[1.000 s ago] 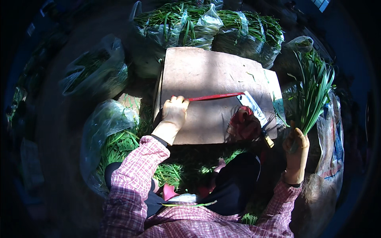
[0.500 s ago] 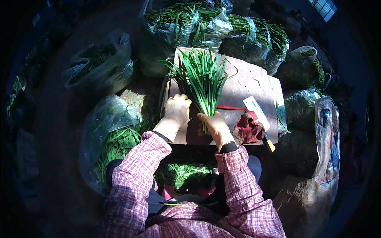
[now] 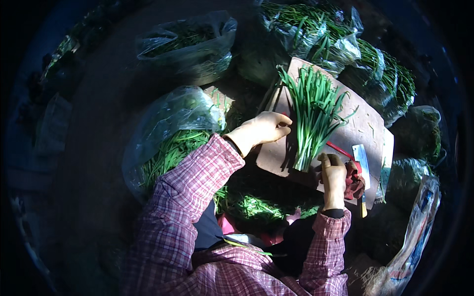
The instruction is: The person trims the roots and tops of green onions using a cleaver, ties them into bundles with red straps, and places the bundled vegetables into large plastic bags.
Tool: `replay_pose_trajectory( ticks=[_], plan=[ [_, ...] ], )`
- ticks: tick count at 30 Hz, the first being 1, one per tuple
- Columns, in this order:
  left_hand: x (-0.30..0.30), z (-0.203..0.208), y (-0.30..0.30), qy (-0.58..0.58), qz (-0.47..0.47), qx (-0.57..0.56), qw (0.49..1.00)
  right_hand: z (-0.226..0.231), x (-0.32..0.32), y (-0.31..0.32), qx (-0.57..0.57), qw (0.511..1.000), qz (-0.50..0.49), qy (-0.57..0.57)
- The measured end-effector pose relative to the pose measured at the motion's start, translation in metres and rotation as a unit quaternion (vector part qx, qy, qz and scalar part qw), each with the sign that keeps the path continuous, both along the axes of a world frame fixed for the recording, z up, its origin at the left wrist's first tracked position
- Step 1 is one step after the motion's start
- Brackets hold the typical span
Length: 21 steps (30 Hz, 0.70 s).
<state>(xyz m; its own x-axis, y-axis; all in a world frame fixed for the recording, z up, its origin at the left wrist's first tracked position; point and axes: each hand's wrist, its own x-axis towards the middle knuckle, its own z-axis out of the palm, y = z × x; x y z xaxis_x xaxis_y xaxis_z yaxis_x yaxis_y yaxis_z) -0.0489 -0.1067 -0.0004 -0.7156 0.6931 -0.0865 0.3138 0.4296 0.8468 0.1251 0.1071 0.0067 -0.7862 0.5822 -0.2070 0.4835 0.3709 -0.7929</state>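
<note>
A bunch of long, flat green leaves with pale stems, like garlic chives [image 3: 316, 111], lies fanned out on a brown board [image 3: 363, 113]. My left hand [image 3: 264, 129], in a pale glove, is over the board's left edge. Its thumb and forefinger are apart, left of the bunch; a small red spot shows by the fingertips, too small to name. Beside the stem ends, my right hand [image 3: 333, 177], also gloved, has loosely bent fingers and is apart from the bunch. Its fingertips are partly hidden. A thin red strip [image 3: 339, 149] lies just beyond it.
Right of my right hand are a crumpled dark red cloth [image 3: 354, 180] and a knife [image 3: 362, 163] with a yellowish handle. Plastic bags of greens stand left [image 3: 173, 133], far left [image 3: 190, 47] and at the back [image 3: 316, 27]. Loose leaves [image 3: 256, 207] lie below the board.
My right hand has let go of the chives and moved right of the stems; the bunch now lies fanned out. My left hand has opened its fingers. The whole view has turned.
</note>
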Motion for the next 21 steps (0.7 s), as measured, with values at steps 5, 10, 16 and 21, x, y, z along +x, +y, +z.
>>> replay_pose_trajectory(
  ticks=[5,10,16,21],
  plan=[
    [-0.028,0.024,-0.194,-0.113,0.105,0.008,0.988,0.019,0.022,-0.054,-0.232,0.970,0.064,0.034],
    [0.059,-0.048,-0.388,-0.169,0.366,-0.274,0.873,-0.049,-0.012,-0.148,-0.289,0.921,0.260,-0.005],
    [0.153,-0.173,-0.421,-0.172,0.394,-0.440,0.789,-0.098,-0.044,-0.228,-0.320,0.877,0.330,-0.140],
    [0.143,-0.217,-0.411,-0.177,0.462,-0.372,0.786,-0.126,-0.057,-0.262,-0.276,0.860,0.383,-0.197]
  ],
)
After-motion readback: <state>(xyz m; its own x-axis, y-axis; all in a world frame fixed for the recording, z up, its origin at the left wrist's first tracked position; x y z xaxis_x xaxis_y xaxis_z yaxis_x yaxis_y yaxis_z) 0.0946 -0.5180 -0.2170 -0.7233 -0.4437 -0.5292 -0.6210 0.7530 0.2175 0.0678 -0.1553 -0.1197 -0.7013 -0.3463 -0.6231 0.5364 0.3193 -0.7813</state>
